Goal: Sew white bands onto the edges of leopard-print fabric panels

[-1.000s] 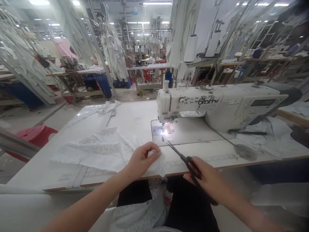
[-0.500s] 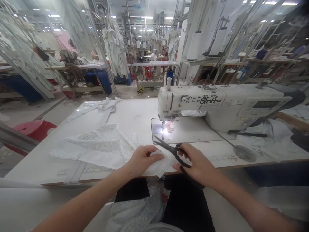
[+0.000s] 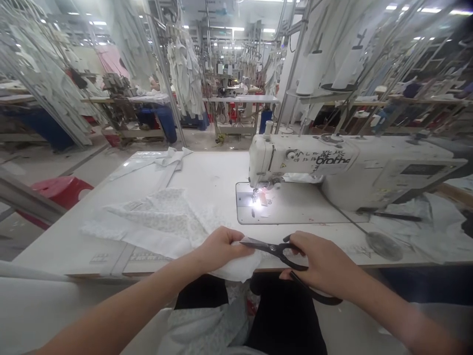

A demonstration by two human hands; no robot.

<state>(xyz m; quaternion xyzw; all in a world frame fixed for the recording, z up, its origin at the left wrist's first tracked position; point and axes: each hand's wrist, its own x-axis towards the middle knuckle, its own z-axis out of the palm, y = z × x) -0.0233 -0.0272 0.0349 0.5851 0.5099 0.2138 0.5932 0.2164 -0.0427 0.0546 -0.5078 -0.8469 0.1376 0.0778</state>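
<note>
My left hand pinches the edge of a white fabric piece at the front edge of the sewing table. Part of this fabric hangs over the edge, and a faintly patterned portion lies folded to the left. In my right hand is a pair of black-handled scissors. Their blades point left, with the tips against the fabric beside my left thumb. Whether the blades have fabric between them I cannot tell.
A white sewing machine with its lamp lit stands behind my right hand. A round metal disc on a rod sits to the right, near crumpled white fabric. A red stool stands left of the table.
The scissors have come down and swung level, their tips now at the fabric by my left thumb. The view has shifted slightly left.
</note>
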